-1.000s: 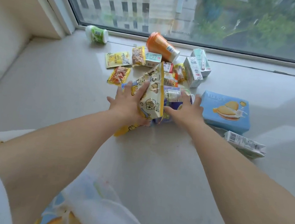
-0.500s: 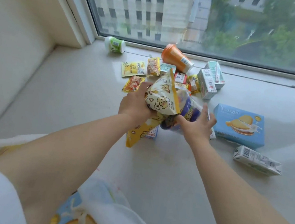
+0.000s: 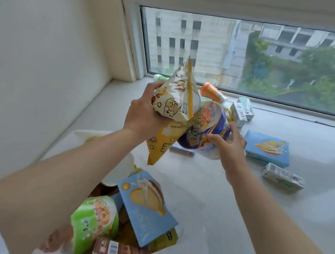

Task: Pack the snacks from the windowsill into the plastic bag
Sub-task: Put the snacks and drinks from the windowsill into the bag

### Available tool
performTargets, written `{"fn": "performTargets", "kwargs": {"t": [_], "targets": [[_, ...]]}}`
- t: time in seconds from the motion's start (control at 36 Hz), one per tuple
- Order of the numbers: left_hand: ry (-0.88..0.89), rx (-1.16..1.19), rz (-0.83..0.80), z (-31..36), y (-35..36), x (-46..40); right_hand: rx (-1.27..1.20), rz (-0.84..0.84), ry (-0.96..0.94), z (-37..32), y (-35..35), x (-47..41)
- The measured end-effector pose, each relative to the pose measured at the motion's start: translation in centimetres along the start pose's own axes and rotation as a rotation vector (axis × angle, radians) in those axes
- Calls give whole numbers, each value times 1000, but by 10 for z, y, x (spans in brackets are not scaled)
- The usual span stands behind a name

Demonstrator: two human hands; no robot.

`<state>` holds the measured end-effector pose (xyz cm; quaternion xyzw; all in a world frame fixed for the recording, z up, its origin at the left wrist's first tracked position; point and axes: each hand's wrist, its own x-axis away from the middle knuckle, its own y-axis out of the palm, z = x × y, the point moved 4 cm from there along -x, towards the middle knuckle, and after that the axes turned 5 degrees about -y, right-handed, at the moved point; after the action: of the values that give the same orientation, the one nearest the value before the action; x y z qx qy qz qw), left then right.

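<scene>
My left hand (image 3: pixel 142 112) grips a yellow and white popcorn bag (image 3: pixel 175 104), held up in the air over the windowsill. My right hand (image 3: pixel 227 144) grips a purple and white snack bag (image 3: pixel 207 128) right beside it, the two bags touching. Below, at the near edge, the white plastic bag (image 3: pixel 190 250) stands open. Inside it are a blue biscuit box (image 3: pixel 147 205), a green packet (image 3: pixel 95 218) and a brown carton (image 3: pixel 114 250). On the sill lie another blue biscuit box (image 3: pixel 267 148), a white carton (image 3: pixel 283 176) and an orange bottle (image 3: pixel 212 92).
Two small milk cartons (image 3: pixel 242 111) stand near the window glass, and a green and white bottle (image 3: pixel 159 78) lies in the back corner. A thin purple stick pack (image 3: pixel 181 150) lies under the raised bags. A wall closes the left side of the sill (image 3: pixel 280 207).
Both hands have lifted the two bags off the sill and pulled them back toward the plastic bag. The view has tilted so the open plastic bag's contents now show.
</scene>
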<state>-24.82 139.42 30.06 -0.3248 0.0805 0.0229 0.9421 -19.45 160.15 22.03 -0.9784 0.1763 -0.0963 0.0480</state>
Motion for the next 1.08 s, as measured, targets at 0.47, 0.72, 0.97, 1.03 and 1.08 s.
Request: {"fn": "performTargets", "kwargs": {"t": [0.47,0.72,0.97,1.03,1.08], "targets": [[-17,-111,144,-79,-122,105,-82,-551,126,7,47,108],[144,-408,-39,-101,-123,103,389,-535,58,13,67,131],[303,-894,-594,-119,-98,128,418,-292,130,29,60,114],[330,-909,-650,-114,-91,134,407,-205,142,33,56,111],[355,-942,-714,-110,-82,140,473,-154,136,31,55,113]]}}
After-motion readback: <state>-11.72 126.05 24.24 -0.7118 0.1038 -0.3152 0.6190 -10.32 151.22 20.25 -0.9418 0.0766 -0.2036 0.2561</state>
